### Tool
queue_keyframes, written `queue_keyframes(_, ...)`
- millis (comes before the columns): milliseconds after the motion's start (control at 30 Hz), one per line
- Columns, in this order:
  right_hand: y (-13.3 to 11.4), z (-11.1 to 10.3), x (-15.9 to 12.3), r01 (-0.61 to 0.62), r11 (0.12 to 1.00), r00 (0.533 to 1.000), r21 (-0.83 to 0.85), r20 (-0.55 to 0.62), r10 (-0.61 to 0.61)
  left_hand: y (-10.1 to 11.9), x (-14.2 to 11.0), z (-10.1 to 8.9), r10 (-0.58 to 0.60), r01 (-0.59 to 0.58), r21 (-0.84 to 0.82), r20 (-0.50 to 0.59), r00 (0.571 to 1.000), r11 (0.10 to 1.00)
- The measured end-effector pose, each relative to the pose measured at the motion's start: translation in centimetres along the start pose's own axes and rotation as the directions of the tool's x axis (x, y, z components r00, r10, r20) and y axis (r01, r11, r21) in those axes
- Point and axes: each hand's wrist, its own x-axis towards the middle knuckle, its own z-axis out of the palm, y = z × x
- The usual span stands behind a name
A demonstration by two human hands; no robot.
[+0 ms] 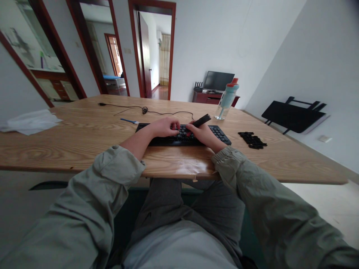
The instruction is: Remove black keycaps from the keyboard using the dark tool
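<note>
A black keyboard point(182, 141) lies near the front edge of the wooden table, its middle partly covered by my hands. My left hand point(165, 127) rests over its left and middle keys with the fingers curled in; whatever is between the fingertips is hidden. In my right hand point(200, 132) is a thick black cylindrical handle point(202, 120), tilted up to the right; its lower end is hidden at the keys. Just behind the keyboard's left corner is a small blue brush point(129, 121) with a pale tip. Small black pieces resembling keycaps point(252, 140) lie in a cluster to the right.
A clear bottle point(226, 101) with a red-orange cap stands behind the keyboard on the right. The black cable point(165, 113) runs left across the wooden table point(89, 138). White crumpled cloth or paper point(33, 121) lies at far left. A folded black table point(294, 116) leans by the right wall.
</note>
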Motion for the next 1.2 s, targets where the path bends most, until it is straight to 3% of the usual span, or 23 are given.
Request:
queue_keyframes(200,0.5,0.3,1.0,0.026,1.000,1.000,0.016,0.010,-0.026,0.1,-0.1,0.0,-0.005,0.002,0.025,0.109,0.994,1.000)
queue_keyframes(500,1.0,0.3,1.5,0.062,0.998,0.998,-0.010,0.009,-0.062,0.2,0.0,0.5,0.029,-0.037,0.084,0.102,0.994,0.996)
queue_keyframes(967,-1.5,0.1,-2.3,0.184,0.973,0.983,-0.140,0.025,-0.183,1.1,-0.6,0.8,0.173,-0.207,0.271,0.143,0.975,0.940)
queue_keyframes(1200,-0.9,0.6,-0.8,0.090,0.993,0.995,-0.079,-0.033,-0.092,0.9,-0.5,0.9,0.131,-0.160,0.326,0.107,0.986,0.932)
